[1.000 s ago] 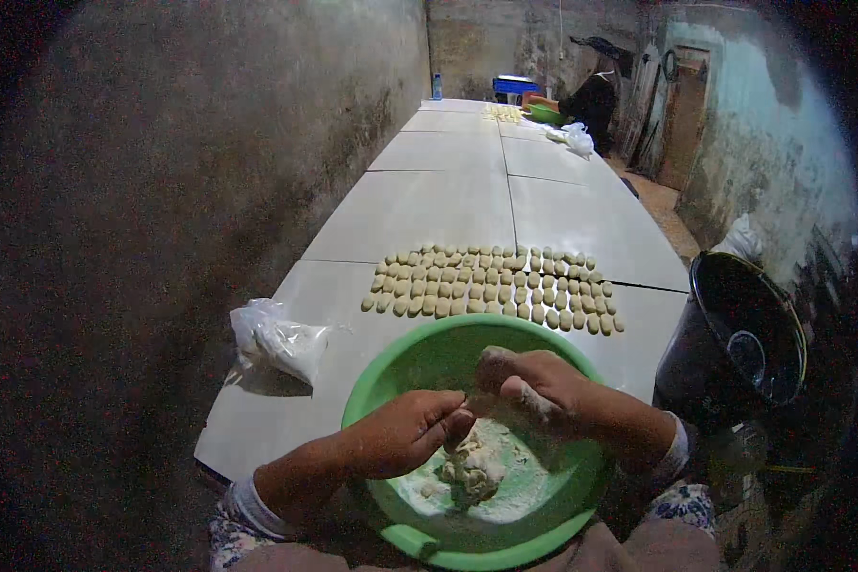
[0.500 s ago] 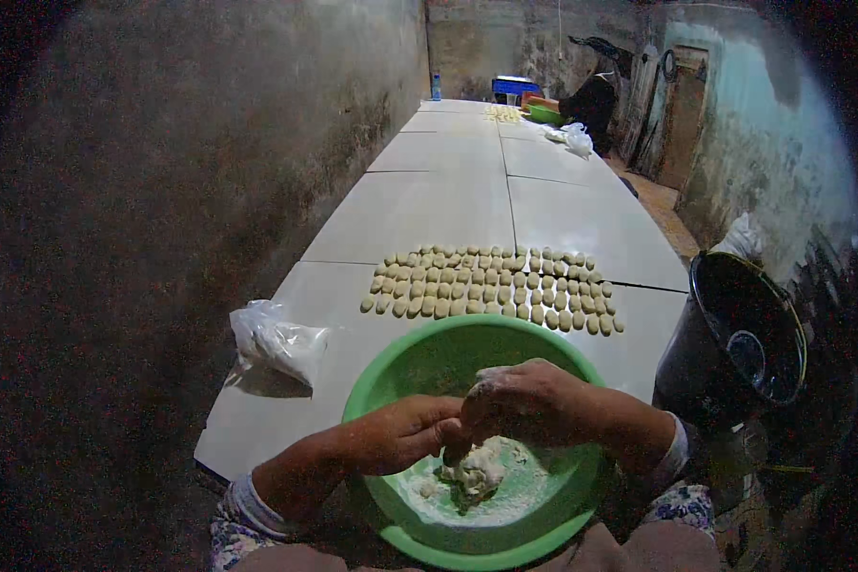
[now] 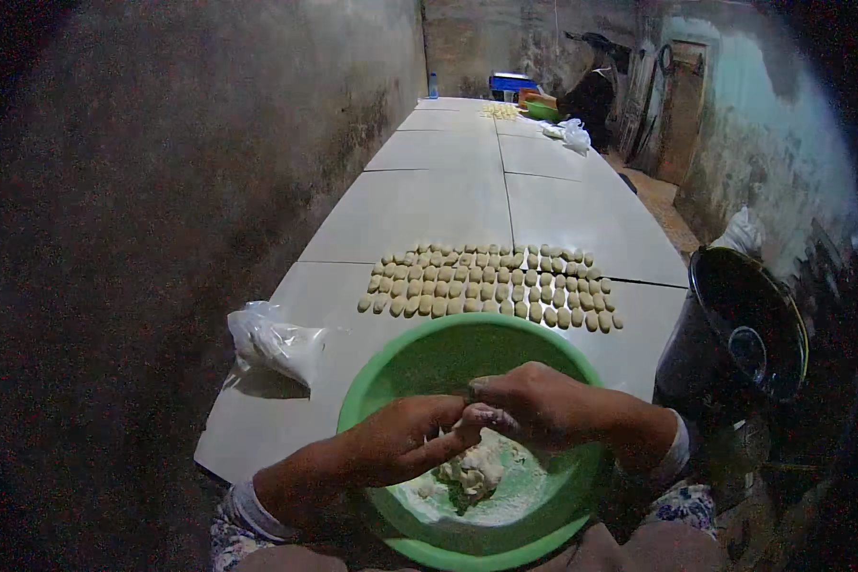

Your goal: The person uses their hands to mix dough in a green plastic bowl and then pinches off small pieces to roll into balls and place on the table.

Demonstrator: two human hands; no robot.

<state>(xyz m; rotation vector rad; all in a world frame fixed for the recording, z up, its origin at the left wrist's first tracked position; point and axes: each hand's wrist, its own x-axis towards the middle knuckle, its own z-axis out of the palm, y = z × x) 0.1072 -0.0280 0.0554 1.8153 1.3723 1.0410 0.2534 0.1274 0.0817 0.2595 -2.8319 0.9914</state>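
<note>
A wide green basin (image 3: 366, 389) stands at the near end of the table, with a lump of pale dough (image 3: 471, 471) and loose white flour (image 3: 520, 498) in its bottom. Above the dough, my left hand (image 3: 405, 440) and my right hand (image 3: 539, 405) meet, fingertips pressed together. Flour whitens some of the fingers. Whatever lies between them is hidden by the fingers. Just beyond the basin, several rows of small oval dough pieces (image 3: 491, 276) lie on the table.
The long white-tiled table (image 3: 439, 205) runs away along a grey wall. A clear bag of white powder (image 3: 275, 345) sits left of the basin. At right stands a black bucket (image 3: 693, 329). Far off, a person in dark clothing (image 3: 591, 105) is beside another green basin (image 3: 543, 112).
My right hand has turned and dropped slightly, its fingers now lower against the left. My left fingers reach further right. The dough in the basin looks the same.
</note>
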